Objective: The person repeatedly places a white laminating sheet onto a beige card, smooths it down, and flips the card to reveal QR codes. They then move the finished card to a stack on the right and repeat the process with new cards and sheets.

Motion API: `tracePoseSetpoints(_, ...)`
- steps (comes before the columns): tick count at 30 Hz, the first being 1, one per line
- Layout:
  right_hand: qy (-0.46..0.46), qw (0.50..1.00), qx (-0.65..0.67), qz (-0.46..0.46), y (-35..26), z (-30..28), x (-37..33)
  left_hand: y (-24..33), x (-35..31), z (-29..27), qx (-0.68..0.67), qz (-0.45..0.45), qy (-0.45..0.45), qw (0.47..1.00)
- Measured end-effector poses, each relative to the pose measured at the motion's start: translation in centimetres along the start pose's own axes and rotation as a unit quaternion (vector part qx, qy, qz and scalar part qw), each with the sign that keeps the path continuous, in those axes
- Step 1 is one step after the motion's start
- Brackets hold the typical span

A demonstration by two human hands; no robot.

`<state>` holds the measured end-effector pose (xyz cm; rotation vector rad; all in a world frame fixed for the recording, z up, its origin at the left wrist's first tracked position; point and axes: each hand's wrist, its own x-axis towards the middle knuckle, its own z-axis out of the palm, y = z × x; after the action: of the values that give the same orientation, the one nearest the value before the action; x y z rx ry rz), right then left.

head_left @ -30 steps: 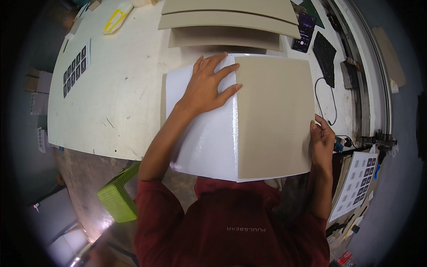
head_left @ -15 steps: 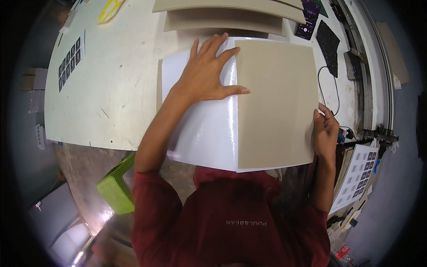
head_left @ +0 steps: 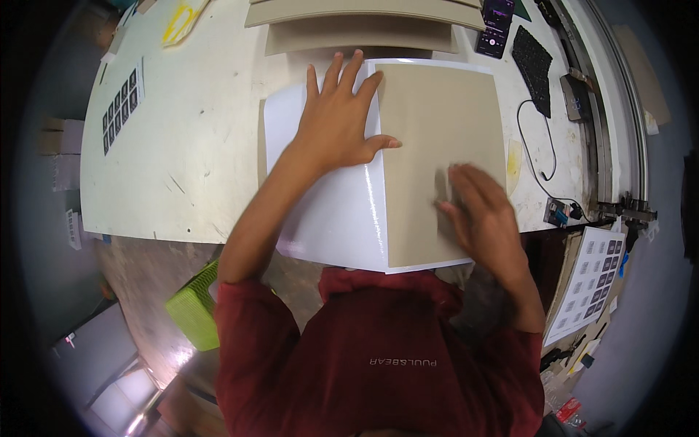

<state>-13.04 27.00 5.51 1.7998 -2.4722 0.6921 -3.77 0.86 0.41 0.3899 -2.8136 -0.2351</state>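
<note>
A glossy white sheet (head_left: 328, 218) lies on the white worktable (head_left: 196, 153), overhanging the near edge. A beige board (head_left: 437, 131) lies on its right half. My left hand (head_left: 338, 120) presses flat with spread fingers on the white sheet, its thumb reaching onto the board's left edge. My right hand (head_left: 480, 207) hovers or rests over the lower right part of the board, fingers extended and blurred by motion. Neither hand grips anything.
Stacked beige boards (head_left: 364, 25) lie behind the sheet. A phone (head_left: 497, 25), a black keyboard (head_left: 535, 62) and a cable (head_left: 542, 146) sit at the right. Sheets of dark squares lie at the left (head_left: 120, 109) and lower right (head_left: 590, 280). A green basket (head_left: 195, 306) stands below the table.
My right hand left the board's right edge and moved onto the board's surface. My left hand stayed flat on the white sheet. The view shifted closer.
</note>
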Motion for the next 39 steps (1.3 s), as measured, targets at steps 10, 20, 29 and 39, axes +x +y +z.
tracePoseSetpoints(10,-0.050,0.998,0.029,0.009,1.9,1.7,-1.7,4.1,-24.1,2.4,-0.018,-0.068,0.129,0.989)
tracePoseSetpoints(20,-0.006,0.998,0.056,-0.015,2.9,1.9,-2.8,7.5,-18.0,-2.6,0.068,-0.181,0.233,0.953)
tracePoseSetpoints(29,0.108,0.949,0.236,0.179,10.6,-8.0,-2.7,11.3,-6.2,2.7,-0.121,-0.038,-0.051,0.991)
tracePoseSetpoints(39,-0.025,0.991,-0.058,-0.118,10.3,6.9,9.2,11.4,-5.8,2.5,-0.157,-0.036,-0.087,0.983)
